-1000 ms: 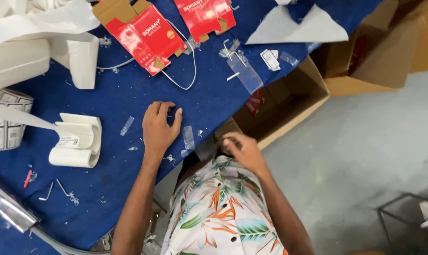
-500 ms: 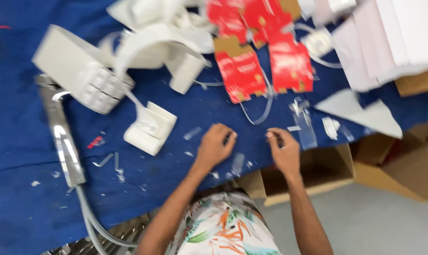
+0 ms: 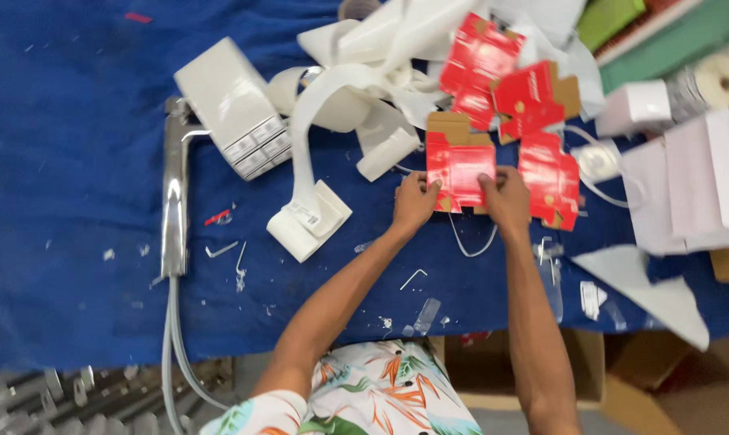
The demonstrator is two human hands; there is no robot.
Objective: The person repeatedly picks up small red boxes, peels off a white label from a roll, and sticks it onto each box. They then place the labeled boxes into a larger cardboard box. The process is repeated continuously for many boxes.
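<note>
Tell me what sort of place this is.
Probably a packing bench in a workshop. Both hands, left and right, hold a flat red carton on a blue cloth, beside a chrome tap and white boxes.

Single head-worn view, looking steeply down from above onto the blue cloth-covered worktable (image 3: pixel 74 121). Wearer's floral shirt at 6 o'clock (bottom edge); both forearms reach toward 12. Close range, within arm's reach. No second view, hence no shared region.

Bare blue cloth (image 3: pixel 74 121) at left; paper heap (image 3: pixel 380 72), 2 red cartons (image 3: pixel 509 80) crowding far side.
</note>
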